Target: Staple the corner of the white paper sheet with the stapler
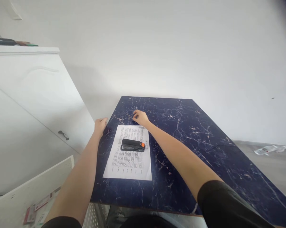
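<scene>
My left hand (100, 125) is at the left edge of the dark blue marbled table (176, 139), its fingers curled in and partly hidden from view. I see nothing held in it. My right hand (141, 118) rests on the tabletop just beyond the paper, fingers bent, with a gap between thumb and forefinger and nothing visible in it. A printed sheet of paper (124, 171) lies between my forearms. Across its middle lies a black stapler (131, 145) with an orange patch at its right end. Neither hand touches the stapler.
To the left stands a white cabinet (38, 85) with a dark handle (63, 135) and dark items on top. Below it is an open drawer (33, 183) with small packets. A white wall rises behind the table. Clear plastic (269, 149) lies on the floor at right.
</scene>
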Demonstrator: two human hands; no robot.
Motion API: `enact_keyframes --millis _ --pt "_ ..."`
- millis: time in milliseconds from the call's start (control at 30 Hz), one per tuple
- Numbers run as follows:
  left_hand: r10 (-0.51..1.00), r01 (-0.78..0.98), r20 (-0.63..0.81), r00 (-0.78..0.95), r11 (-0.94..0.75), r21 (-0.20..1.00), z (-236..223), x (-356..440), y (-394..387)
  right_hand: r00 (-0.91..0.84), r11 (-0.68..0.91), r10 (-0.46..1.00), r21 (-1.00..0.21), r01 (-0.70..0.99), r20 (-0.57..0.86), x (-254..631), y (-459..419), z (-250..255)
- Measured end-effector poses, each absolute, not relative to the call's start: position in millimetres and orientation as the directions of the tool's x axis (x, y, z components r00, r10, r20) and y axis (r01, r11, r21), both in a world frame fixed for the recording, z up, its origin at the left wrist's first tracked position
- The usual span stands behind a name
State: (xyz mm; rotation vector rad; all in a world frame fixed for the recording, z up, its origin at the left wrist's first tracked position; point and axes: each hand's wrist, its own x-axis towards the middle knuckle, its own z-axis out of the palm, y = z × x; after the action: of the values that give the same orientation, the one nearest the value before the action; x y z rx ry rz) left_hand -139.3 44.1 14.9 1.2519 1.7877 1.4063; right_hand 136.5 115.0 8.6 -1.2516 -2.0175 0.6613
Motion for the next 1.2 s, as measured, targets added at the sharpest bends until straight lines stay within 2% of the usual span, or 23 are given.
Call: enact_keyframes --millis 133,267,333,433,567,667,767,1033,1200 --pt "0.932 0.199 0.15 -0.329 -0.087 0.976 18 -141 45 -0.302 0.409 0.912 -0.692 0.595 0.279 136 112 7" --pt "0.979 -0.231 0.201 -0.026 -0.202 0.952 23 -147 44 -0.203 0.389 0.917 -0.649 0.654 0.344 165 103 18" --pt "0.973 -0.324 0.21 0.097 -0.169 0.931 23 -147 45 -0.174 0.364 0.922 -0.62 0.695 0.346 194 93 22" --pt "0.968 -0.258 0.196 0.158 -0.151 0.954 16 -142 50 -0.164 0.325 0.935 -0.572 0.753 0.315 250 65 18" --pt "0.966 0.04 0.141 0.217 -0.153 0.987 5 -130 55 -0.186 0.295 0.947 -0.474 0.83 0.262 322 13 2" --pt "0.966 0.32 0.132 0.223 -0.2 0.926 3 -122 53 -0.291 0.379 0.91 -0.305 0.874 0.296 353 -17 -8" --pt "0.961 0.502 0.138 0.24 -0.244 0.83 7 -117 49 -0.278 0.382 0.896 -0.283 0.88 0.347 363 -32 -13" --pt "0.962 0.492 0.127 0.241 -0.235 0.838 6 -121 49 -0.27 0.385 0.907 -0.374 0.844 0.324 366 -27 -17" --pt "0.96 0.449 0.13 0.246 -0.232 0.863 1 -123 54 -0.282 0.403 0.9 -0.389 0.829 0.331 371 -26 -20"
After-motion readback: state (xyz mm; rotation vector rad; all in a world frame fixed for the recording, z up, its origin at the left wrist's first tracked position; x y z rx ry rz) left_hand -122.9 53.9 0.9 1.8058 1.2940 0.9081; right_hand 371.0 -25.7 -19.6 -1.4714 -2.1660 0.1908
